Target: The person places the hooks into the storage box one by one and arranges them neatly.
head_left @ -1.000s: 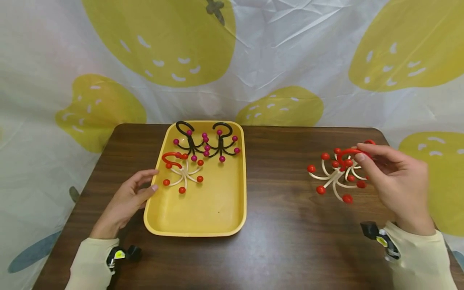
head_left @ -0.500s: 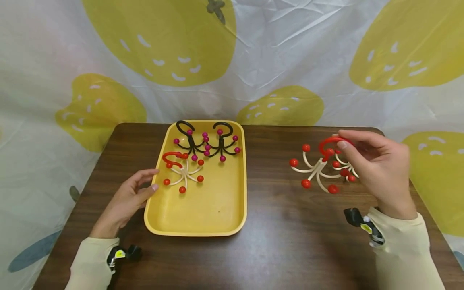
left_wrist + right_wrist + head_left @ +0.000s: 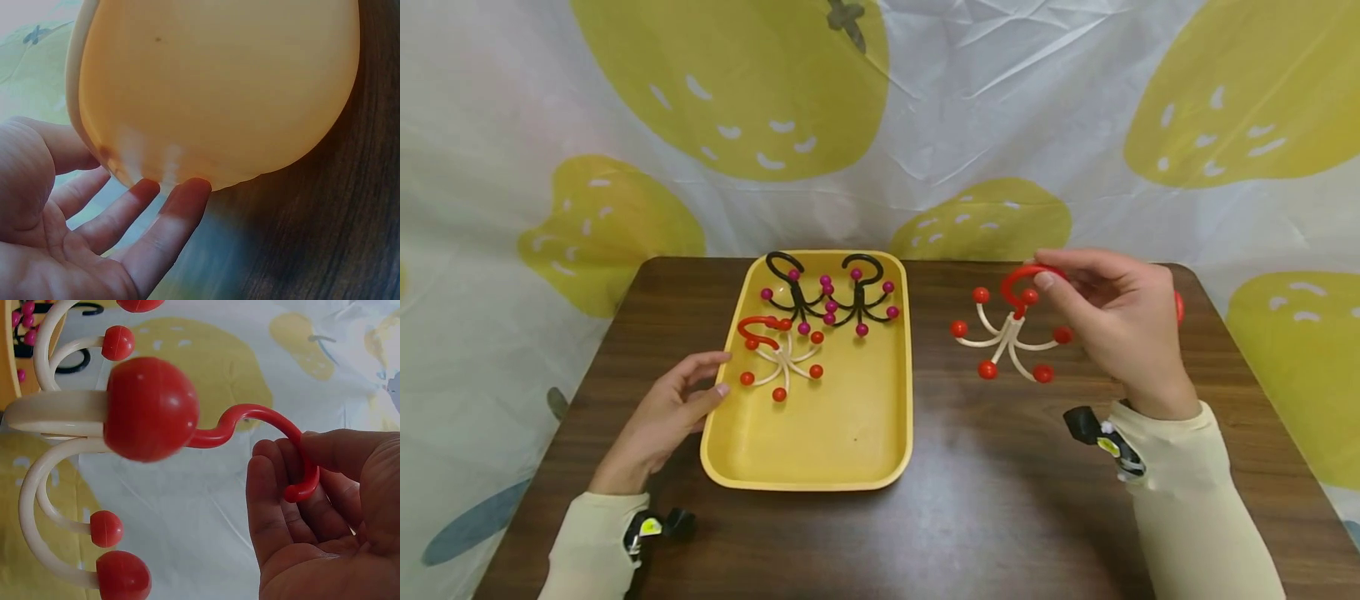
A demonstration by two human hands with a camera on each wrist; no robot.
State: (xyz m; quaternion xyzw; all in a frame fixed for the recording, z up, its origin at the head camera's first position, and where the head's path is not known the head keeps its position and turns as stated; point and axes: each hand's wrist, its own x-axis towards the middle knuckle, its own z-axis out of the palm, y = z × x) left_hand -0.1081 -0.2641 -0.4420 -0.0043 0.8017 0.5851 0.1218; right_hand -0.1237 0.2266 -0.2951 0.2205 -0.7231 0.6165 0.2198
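Fingers (image 3: 1060, 279) pinching red hook (image 3: 1026, 275), right hand (image 3: 1112, 321) raised

The right hand (image 3: 325, 519) pinches the red hook (image 3: 269, 434) of a white-armed hanger (image 3: 56, 412) tipped with red balls.

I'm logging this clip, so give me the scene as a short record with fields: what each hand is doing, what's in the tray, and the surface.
right hand: pinches the red hook of a white multi-arm hanger with red ball tips, held above the table
left hand: fingertips touch the left rim of the yellow tray, holding nothing
tray contents: two black hangers with magenta tips; one white hanger with red tips
surface: dark wooden table
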